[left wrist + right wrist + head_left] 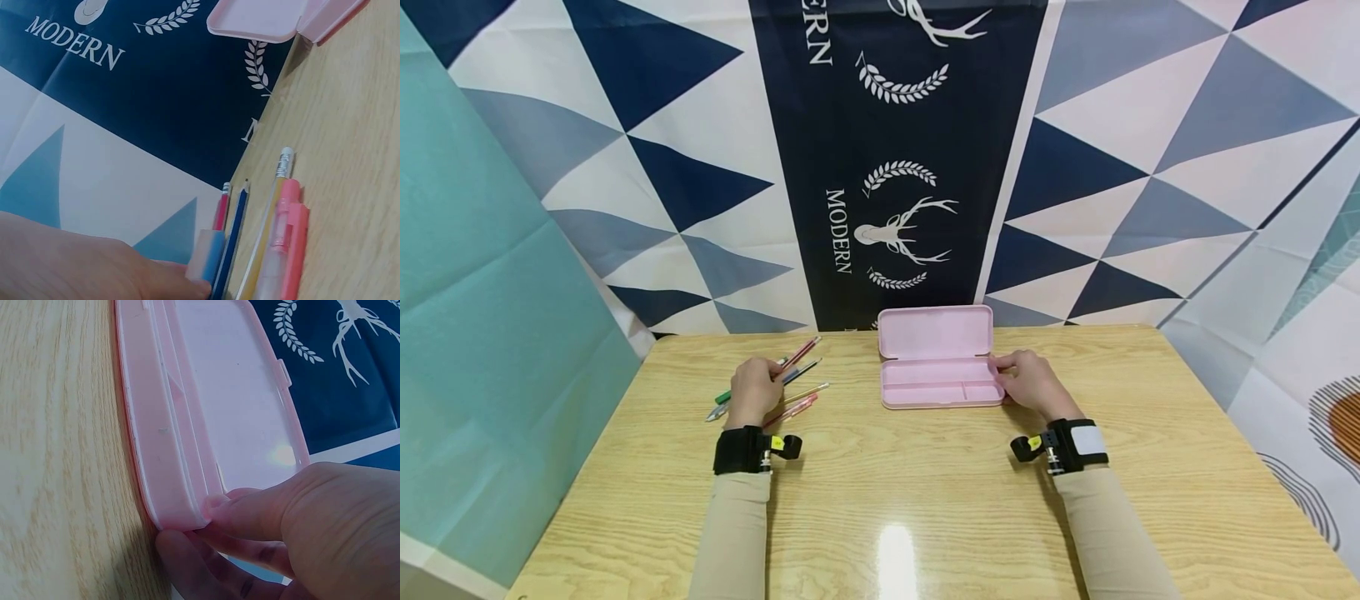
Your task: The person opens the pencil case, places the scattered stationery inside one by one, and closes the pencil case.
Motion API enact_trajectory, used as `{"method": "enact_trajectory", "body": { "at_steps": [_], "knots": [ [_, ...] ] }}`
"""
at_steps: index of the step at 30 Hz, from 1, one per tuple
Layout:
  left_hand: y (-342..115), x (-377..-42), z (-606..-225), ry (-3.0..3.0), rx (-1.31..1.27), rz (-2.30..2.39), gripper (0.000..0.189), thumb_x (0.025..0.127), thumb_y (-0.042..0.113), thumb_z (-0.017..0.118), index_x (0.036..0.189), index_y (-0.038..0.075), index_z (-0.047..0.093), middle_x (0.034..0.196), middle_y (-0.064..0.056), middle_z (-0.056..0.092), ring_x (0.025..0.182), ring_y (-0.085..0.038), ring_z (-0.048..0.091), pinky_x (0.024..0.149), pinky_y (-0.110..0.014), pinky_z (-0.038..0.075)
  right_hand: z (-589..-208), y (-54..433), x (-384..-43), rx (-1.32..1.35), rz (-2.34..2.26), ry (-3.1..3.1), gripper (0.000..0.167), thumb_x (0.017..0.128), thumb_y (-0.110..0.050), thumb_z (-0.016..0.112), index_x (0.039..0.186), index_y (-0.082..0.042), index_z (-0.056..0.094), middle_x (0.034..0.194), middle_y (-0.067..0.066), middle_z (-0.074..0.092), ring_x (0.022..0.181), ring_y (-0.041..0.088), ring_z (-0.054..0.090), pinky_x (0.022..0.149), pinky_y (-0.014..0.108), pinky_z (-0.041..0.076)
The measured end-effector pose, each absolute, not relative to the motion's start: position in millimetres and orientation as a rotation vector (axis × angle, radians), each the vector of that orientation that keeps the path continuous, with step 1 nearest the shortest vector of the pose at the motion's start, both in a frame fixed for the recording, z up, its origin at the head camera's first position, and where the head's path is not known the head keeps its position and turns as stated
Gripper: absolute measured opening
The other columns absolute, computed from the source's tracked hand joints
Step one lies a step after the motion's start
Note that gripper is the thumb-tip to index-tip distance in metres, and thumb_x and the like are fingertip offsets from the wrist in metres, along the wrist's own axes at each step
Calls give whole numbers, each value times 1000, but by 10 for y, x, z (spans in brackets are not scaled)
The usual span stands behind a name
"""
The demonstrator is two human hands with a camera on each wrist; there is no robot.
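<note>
The pink pencil case (936,397) stands with its lid up at the back of the table. At its right end is my right hand (1036,383); in the right wrist view the thumb lies inside the rim and the fingers outside, gripping the case wall (165,487). My left hand (754,387) is over the loose pens and pencils to the left, pinching a small white-and-blue eraser (206,255). Beside it lie a red pencil (802,352), a dark blue pencil (234,237), a yellow pencil (265,228) and a pink pen (295,250). The left fingertips are partly hidden.
A green pen (722,397) and a grey-tipped pen (717,412) stick out left of the left hand. Behind the wooden table (880,475) hangs a patterned cloth (910,167), close behind the case. A teal cloth (490,333) hangs along the left side.
</note>
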State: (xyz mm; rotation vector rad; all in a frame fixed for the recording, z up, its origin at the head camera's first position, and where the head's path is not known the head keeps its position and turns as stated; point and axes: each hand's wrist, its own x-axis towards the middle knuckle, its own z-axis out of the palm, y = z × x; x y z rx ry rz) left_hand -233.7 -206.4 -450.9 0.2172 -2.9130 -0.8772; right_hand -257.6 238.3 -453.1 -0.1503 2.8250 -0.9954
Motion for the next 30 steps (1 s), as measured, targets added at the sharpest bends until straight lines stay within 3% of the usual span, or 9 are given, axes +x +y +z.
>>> {"method": "enact_trajectory", "body": {
  "at_steps": [17, 30],
  "knots": [
    [-2058, -2338, -4527, -2915, 270, -925, 25, 105, -2, 69, 127, -6, 80, 122, -29, 78, 113, -45, 73, 104, -59, 59, -4526, 2380, -2569, -143, -988, 2823, 40, 108, -3, 64, 147, 7, 68, 143, 38, 68, 73, 15, 65, 66, 26, 53],
    [-2051, -2313, -4526, -2887, 282, -959, 25, 101, 2, 77, 125, -5, 79, 125, -30, 76, 109, -46, 71, 99, -58, 60, -4524, 2380, -2571, -133, -1009, 2812, 40, 109, -3, 64, 147, 7, 69, 145, 39, 66, 75, 14, 67, 66, 25, 54]
  ]
}}
